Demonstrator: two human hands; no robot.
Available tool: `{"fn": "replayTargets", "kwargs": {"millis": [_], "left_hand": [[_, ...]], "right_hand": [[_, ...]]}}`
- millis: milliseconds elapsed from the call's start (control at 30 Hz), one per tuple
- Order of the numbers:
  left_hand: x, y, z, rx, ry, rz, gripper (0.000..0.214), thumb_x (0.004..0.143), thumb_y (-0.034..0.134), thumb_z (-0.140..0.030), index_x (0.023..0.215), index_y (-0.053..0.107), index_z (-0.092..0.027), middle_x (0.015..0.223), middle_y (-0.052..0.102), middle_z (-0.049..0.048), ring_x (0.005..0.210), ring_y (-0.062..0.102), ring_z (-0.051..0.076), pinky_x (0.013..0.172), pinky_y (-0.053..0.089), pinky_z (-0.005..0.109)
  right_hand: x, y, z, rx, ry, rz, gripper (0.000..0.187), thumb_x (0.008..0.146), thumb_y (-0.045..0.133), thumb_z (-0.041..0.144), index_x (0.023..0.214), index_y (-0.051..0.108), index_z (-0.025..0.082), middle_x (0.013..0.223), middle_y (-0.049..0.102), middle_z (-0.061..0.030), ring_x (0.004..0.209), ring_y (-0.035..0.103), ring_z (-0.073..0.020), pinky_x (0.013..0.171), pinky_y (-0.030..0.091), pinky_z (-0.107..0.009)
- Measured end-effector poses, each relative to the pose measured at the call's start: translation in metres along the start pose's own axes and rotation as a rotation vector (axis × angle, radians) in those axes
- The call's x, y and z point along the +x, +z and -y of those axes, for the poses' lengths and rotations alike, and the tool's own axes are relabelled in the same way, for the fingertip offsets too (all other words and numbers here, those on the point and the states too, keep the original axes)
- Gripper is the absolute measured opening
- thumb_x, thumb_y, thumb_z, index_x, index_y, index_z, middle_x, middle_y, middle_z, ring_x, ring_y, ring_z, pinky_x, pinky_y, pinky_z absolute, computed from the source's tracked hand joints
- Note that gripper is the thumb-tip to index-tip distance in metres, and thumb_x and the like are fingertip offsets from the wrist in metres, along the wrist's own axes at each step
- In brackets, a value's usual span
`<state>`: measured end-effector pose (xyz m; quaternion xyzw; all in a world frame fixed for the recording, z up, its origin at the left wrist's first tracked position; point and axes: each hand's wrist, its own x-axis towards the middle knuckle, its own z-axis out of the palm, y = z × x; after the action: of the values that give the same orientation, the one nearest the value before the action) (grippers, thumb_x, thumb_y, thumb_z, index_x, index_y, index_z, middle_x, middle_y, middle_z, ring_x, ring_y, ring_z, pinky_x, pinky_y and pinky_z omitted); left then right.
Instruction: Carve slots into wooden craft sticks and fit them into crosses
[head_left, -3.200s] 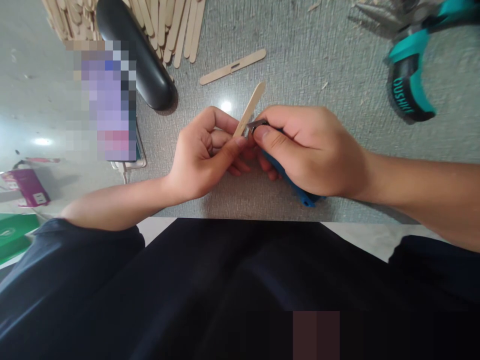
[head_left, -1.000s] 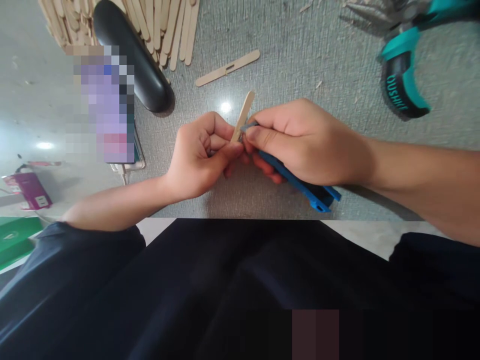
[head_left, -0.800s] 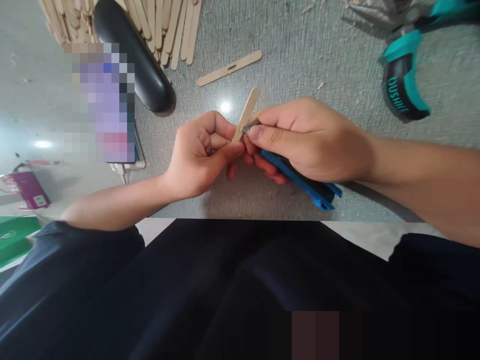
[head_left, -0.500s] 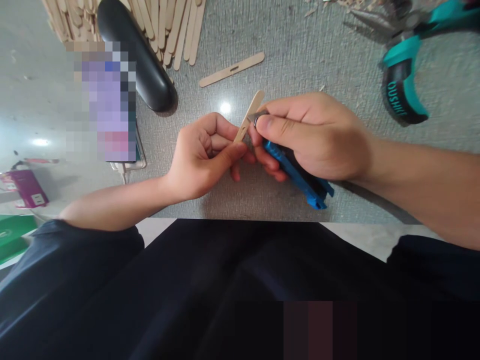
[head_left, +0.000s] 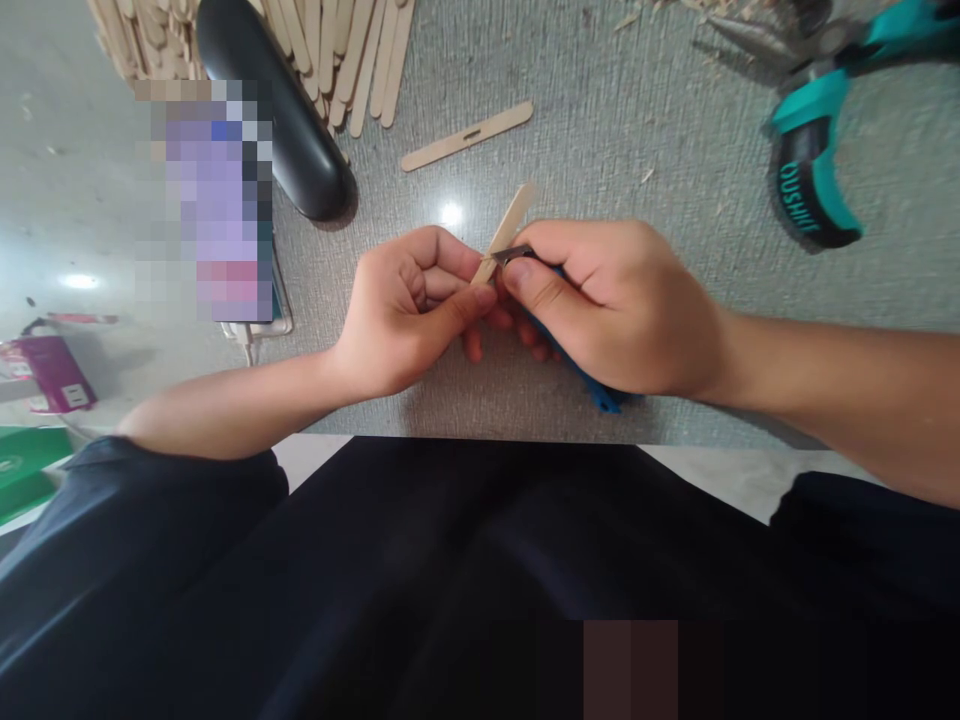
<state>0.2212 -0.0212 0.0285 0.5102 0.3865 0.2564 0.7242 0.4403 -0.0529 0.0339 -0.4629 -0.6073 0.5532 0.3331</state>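
My left hand (head_left: pixel 409 315) pinches a wooden craft stick (head_left: pixel 513 215) near its lower end, the free end tilting up to the right. In my right hand (head_left: pixel 622 305) is a blue utility knife (head_left: pixel 592 388), its handle mostly covered by my palm and fingers. The knife's short metal blade (head_left: pixel 514 254) meets the stick around its middle, just above my left thumb. The slot in this stick is largely hidden by the blade and fingers. Beyond my hands, another craft stick (head_left: pixel 495 125) with a small slot at its middle lies flat on the table.
Many craft sticks (head_left: pixel 367 60) are heaped at the back left beside a black elongated case (head_left: pixel 300 140). A phone (head_left: pixel 217 220) with a blurred screen lies left, a cable attached. Teal-and-black pliers (head_left: pixel 814 150) rest at the right. Wood shavings (head_left: pixel 626 20) dot the grey table (head_left: pixel 337 400).
My right hand has turned and lowered, bringing the blade down along the stick toward my left thumb. The knife's handle is now more covered. My left hand stays in place holding the stick.
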Motion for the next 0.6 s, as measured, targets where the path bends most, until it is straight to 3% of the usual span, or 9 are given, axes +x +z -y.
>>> {"fn": "replayTargets", "kwargs": {"millis": [200,400,600], "left_hand": [[0.0000,0.0000,-0.0008,-0.053,-0.004,0.013,0.060,0.092,0.102,-0.069,0.092,0.063,-0.023,0.081,0.088,0.0020,0.065,0.084,0.018,0.059,0.073,0.031],[-0.0018,0.0029,-0.0004,-0.013,-0.023,-0.057,0.062,0.090,0.100,-0.076,0.093,0.065,-0.024,0.086,0.090,0.0034,0.077,0.090,0.022,0.066,0.078,0.036],[-0.0025,0.0032,0.0013,0.038,-0.018,-0.068,0.061,0.094,0.098,-0.074,0.095,0.064,-0.022,0.086,0.090,0.0036,0.072,0.087,0.019,0.058,0.072,0.029]], "right_hand": [[-0.0018,-0.0009,-0.0010,0.116,0.061,0.060,0.036,0.122,0.059,0.019,0.087,0.065,0.026,0.069,0.068,0.0036,0.057,0.061,-0.0137,0.055,0.046,-0.033],[-0.0033,-0.0031,0.0022,0.176,0.157,0.044,0.042,0.121,0.074,0.047,0.085,0.066,0.026,0.069,0.068,0.0025,0.058,0.062,-0.0141,0.058,0.049,-0.035],[-0.0003,-0.0043,0.0046,0.128,0.201,0.083,0.042,0.122,0.070,0.041,0.083,0.064,0.027,0.067,0.068,0.0026,0.056,0.062,-0.0136,0.053,0.046,-0.033]]}}
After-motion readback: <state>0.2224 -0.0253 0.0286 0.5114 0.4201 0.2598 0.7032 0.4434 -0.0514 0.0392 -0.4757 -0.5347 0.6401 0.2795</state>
